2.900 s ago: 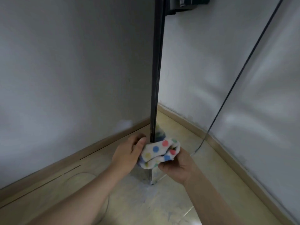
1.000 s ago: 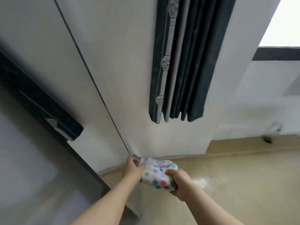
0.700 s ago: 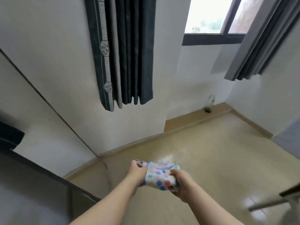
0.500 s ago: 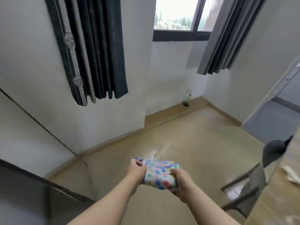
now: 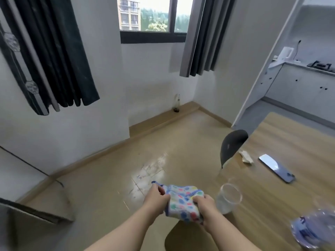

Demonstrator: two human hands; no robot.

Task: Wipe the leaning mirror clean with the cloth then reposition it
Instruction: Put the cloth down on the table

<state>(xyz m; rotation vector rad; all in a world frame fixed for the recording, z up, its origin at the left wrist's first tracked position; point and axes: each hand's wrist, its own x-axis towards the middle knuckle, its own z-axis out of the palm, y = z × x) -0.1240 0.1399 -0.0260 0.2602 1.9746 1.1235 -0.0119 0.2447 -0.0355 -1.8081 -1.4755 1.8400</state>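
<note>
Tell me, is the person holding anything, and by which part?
Yes: a spotted cloth, bunched between both hands. The left hand grips its left end and the right hand grips its right end.

Bare forearms [image 5: 126, 232], bare left grip [image 5: 156, 198], right grip [image 5: 205, 207]

On the table [image 5: 272, 205], the glass [image 5: 228, 198] stands at the left edge. The phone [image 5: 276, 168] lies farther back, with the crumpled paper [image 5: 245, 156] just left of it (nearer that edge). The chair [image 5: 233, 144] stands against the left edge, behind the glass. The cloth [image 5: 183, 201], between the left hand [image 5: 155, 198] and the right hand [image 5: 204, 205], is just left of the glass.
</note>
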